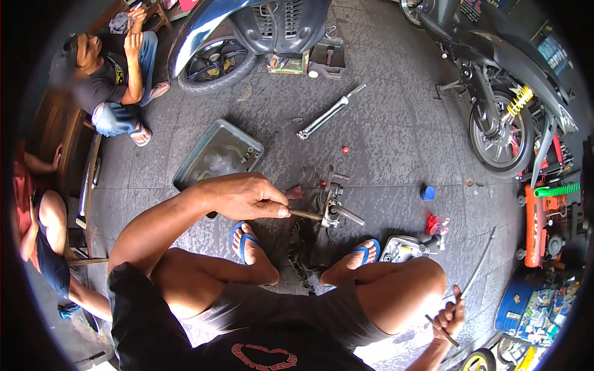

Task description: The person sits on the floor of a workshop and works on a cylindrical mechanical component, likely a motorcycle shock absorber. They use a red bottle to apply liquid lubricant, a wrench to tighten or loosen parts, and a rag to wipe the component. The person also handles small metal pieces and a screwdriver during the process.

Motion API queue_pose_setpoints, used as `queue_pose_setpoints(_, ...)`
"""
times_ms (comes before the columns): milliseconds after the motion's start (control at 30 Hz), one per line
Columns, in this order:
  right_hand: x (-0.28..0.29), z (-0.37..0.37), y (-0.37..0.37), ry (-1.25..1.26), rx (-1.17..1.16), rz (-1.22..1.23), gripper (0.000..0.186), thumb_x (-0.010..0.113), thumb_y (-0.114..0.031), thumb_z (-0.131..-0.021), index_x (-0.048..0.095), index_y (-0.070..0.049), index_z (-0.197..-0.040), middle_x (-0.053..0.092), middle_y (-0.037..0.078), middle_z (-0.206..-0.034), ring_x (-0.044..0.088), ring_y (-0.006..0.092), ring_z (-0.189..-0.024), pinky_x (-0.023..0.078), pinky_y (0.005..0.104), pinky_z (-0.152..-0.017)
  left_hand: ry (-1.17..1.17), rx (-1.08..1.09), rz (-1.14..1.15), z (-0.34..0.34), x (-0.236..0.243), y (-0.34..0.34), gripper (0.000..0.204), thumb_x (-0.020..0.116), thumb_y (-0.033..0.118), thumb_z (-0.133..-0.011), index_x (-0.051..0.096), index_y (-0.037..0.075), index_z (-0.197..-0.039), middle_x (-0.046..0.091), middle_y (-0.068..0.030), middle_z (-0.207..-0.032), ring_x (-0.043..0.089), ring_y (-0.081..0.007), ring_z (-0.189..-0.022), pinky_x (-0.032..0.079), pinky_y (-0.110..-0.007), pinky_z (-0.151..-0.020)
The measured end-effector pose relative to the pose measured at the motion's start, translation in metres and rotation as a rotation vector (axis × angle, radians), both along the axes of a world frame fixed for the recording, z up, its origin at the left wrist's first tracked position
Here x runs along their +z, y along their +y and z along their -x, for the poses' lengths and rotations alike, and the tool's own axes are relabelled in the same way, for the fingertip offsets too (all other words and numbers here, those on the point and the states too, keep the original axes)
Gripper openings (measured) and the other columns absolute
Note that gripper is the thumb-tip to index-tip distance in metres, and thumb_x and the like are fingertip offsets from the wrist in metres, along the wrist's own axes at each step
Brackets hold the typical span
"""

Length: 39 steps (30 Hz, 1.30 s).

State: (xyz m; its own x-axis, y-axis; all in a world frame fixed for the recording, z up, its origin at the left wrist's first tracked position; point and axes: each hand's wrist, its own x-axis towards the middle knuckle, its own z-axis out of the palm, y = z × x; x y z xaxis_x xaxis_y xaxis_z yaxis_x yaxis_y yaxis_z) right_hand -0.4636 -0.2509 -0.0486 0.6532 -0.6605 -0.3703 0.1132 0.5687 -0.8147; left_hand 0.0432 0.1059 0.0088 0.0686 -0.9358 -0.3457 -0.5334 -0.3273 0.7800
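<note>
My left hand (250, 196) is closed around a brownish metal bar (306, 214), which reaches to a vise-like metal device (331, 201) on the floor between my feet. A short grey rod (348, 214) sticks out of that device to the right. Off to the right, beside my knee, my right hand (450, 318) is closed on a long thin metal rod (477, 267) that points up and away. Below the same hand a shorter stick-like piece (442, 331) shows; I cannot tell whether the two are joined.
Ahead lie a grey tray (213, 154) with small parts and a shock-absorber-like tube (331, 111). A blue cap (427, 193) and a metal cover (402, 248) are by my right foot. Motorcycles (495, 80), a red tank (536, 226) and two seated people (102, 77) surround me.
</note>
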Motion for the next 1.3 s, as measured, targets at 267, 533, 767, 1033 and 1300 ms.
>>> queue_pose_setpoints(267,0.190,-0.015,0.042,0.475,0.752,0.362,0.060,0.057,-0.029,-0.103,0.036,-0.002,-0.152,0.050,-0.002,-0.067,0.042,0.0050,-0.050,0.034,0.0193,-0.044,-0.060,-0.049,0.036,-0.003,0.001,-0.003,0.031,0.060,0.032,-0.100,0.069,0.002,-0.099,0.059,-0.0131,-0.065,0.053,-0.0237,-0.055,0.040,-0.038,-0.055)
queue_pose_setpoints(533,0.193,-0.092,0.064,0.267,1.101,0.320,0.065,0.046,0.014,-0.084,0.041,0.004,-0.148,0.045,-0.005,-0.062,0.037,0.0040,-0.050,0.030,0.0209,-0.046,-0.041,-0.073,0.057,0.000,0.001,-0.005,0.029,0.062,0.030,-0.098,0.071,0.003,-0.099,0.066,-0.0135,-0.069,0.061,-0.0247,-0.057,0.044,-0.038,-0.054)
queue_pose_setpoints(767,0.186,-0.092,0.066,0.274,1.075,0.169,0.067,0.045,0.013,-0.084,0.040,0.004,-0.149,0.044,-0.006,-0.062,0.035,0.0039,-0.051,0.028,0.0211,-0.047,-0.035,-0.080,0.008,0.000,0.006,-0.011,0.031,0.061,0.035,-0.097,0.073,0.006,-0.100,0.067,-0.0142,-0.071,0.065,-0.0301,-0.065,0.046,-0.042,-0.060)
queue_pose_setpoints(1033,0.181,-0.089,0.068,0.269,1.052,0.209,0.065,0.048,0.012,-0.085,0.039,0.003,-0.150,0.041,-0.006,-0.061,0.034,0.0045,-0.051,0.029,0.0211,-0.047,-0.031,-0.084,0.005,-0.001,0.004,-0.013,0.031,0.060,0.034,-0.097,0.073,0.006,-0.099,0.065,-0.0136,-0.068,0.064,-0.0286,-0.061,0.045,-0.042,-0.058)
queue_pose_setpoints(1300,0.172,-0.098,0.073,0.169,1.009,0.099,0.060,0.054,0.004,-0.092,0.039,0.002,-0.150,0.042,-0.006,-0.061,0.035,0.0051,-0.049,0.031,0.0209,-0.046,-0.067,-0.133,0.037,0.002,0.005,-0.013,0.028,0.061,0.031,-0.098,0.069,0.005,-0.094,0.065,-0.0130,-0.068,0.061,-0.0295,-0.058,0.043,-0.041,-0.055)
